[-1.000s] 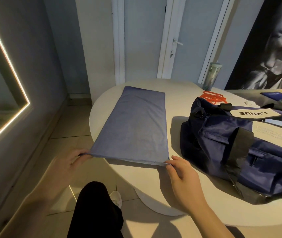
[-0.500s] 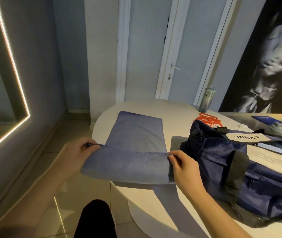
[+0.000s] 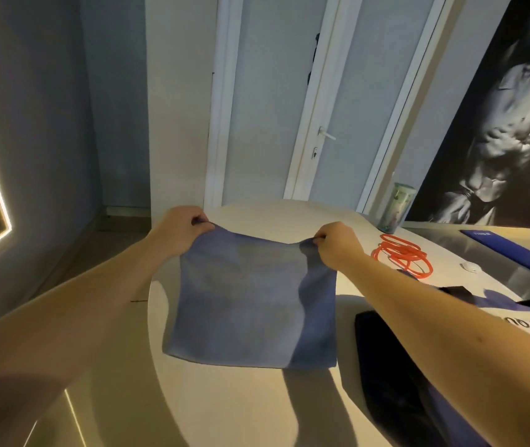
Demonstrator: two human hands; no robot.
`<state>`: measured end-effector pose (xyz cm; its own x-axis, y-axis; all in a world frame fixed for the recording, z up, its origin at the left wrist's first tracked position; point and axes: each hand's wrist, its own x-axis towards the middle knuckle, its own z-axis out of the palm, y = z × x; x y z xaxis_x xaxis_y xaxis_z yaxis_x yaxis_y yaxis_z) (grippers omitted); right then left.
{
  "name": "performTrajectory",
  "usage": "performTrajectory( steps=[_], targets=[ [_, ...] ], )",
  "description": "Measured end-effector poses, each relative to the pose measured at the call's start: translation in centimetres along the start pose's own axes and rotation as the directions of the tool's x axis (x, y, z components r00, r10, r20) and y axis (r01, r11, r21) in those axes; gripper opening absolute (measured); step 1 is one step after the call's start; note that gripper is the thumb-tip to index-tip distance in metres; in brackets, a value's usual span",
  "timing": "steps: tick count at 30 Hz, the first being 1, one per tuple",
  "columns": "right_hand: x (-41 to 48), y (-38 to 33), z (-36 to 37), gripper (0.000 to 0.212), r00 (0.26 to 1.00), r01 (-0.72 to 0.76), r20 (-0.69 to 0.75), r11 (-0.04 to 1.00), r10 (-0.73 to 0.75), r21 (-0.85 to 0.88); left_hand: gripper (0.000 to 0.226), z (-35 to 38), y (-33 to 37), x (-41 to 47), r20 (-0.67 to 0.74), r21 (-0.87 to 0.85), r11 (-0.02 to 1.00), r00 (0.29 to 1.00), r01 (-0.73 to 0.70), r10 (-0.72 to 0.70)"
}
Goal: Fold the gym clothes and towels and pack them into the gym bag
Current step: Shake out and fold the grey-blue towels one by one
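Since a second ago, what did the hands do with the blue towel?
The left hand and right hand lifted the towel by its near edge and carried that edge away to the far end, folding it in half. They kept pinching the same corners; nothing was let go. The gym bag, orange bands and cup stayed put on the table.

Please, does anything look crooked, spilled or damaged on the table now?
Nothing serious. The left hand and right hand pinch the far corners of the blue towel, whose far edge sags slightly between them. The orange bands lie in a loose heap. Nothing spilled.
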<state>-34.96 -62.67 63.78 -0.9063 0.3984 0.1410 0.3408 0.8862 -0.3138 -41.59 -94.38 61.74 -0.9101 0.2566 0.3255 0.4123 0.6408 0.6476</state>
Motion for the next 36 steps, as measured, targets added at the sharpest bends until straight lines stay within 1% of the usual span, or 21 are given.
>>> performTrajectory(
  steps=[2,4,6,11,13,16,18,20,22,23,25,26,29,32,36],
  targets=[
    [3.8,0.5,0.7,0.011,0.999,-0.024,0.027,0.998,0.026,-0.053,0.012,1.2,-1.1,3.3,0.007,0.035,0.999,1.000,-0.008,0.008],
    [7.0,1.2,2.0,0.018,0.997,-0.054,0.041,0.996,0.057,-0.071,0.013,2.7,-2.3,6.4,0.022,0.054,0.999,1.000,-0.008,0.007],
    [9.7,1.7,3.4,0.023,0.995,-0.073,0.058,0.996,0.076,-0.053,0.013,4.5,-3.6,9.3,0.041,0.067,0.998,0.999,0.001,-0.004],
    [15.2,2.6,6.9,0.021,0.994,-0.078,0.072,0.997,0.078,-0.011,0.015,9.0,-7.7,14.7,0.032,0.098,0.994,0.998,0.046,-0.049],
    [16.7,2.9,8.4,0.024,0.994,-0.072,0.089,0.997,0.070,0.010,0.013,10.7,-9.2,15.9,0.080,0.089,0.994,0.994,0.061,-0.068],
    [17.9,3.2,10.3,0.030,0.974,-0.034,0.225,0.999,0.036,-0.013,0.008,12.3,-11.3,16.8,0.193,0.150,0.989,0.981,0.003,-0.032],
    [18.2,3.2,11.2,0.032,0.955,-0.027,0.295,0.999,0.032,-0.021,0.005,12.7,-12.3,17.1,0.221,0.221,0.973,0.975,-0.075,0.025],
    [18.6,3.5,11.9,0.027,0.949,-0.039,0.313,0.999,0.040,-0.010,0.004,12.9,-12.6,17.3,0.231,0.250,0.962,0.971,-0.115,0.056],
    [18.7,3.7,12.1,0.023,0.946,-0.105,0.317,0.990,0.069,0.098,0.010,12.8,-12.4,17.5,0.254,0.263,0.958,0.966,-0.114,0.046],
    [18.8,3.7,12.2,0.023,0.944,-0.129,0.320,0.983,0.081,0.133,0.012,12.8,-12.2,17.5,0.267,0.265,0.958,0.963,-0.109,0.036],
    [18.8,3.8,12.1,0.027,0.943,-0.159,0.320,0.971,0.095,0.180,0.007,12.7,-11.6,17.6,0.277,0.253,0.963,0.961,-0.090,0.017],
    [18.8,3.7,11.9,0.028,0.943,-0.171,0.317,0.964,0.101,0.201,0.003,12.6,-11.3,17.6,0.270,0.235,0.969,0.963,-0.079,0.013],
    [18.7,3.5,10.8,0.031,0.939,-0.209,0.323,0.944,0.121,0.256,0.006,11.4,-10.1,17.5,0.229,0.181,0.982,0.973,-0.055,0.012],
    [17.7,2.9,8.2,0.031,0.956,-0.189,0.275,0.936,0.105,0.297,0.007,8.8,-8.3,16.7,0.183,0.137,0.990,0.983,-0.041,0.016],
    [14.7,1.5,1.9,0.027,0.977,-0.091,0.212,0.949,0.027,0.300,0.011,3.5,-4.6,14.9,0.106,0.059,0.997,0.993,-0.050,0.043]
  ],
)
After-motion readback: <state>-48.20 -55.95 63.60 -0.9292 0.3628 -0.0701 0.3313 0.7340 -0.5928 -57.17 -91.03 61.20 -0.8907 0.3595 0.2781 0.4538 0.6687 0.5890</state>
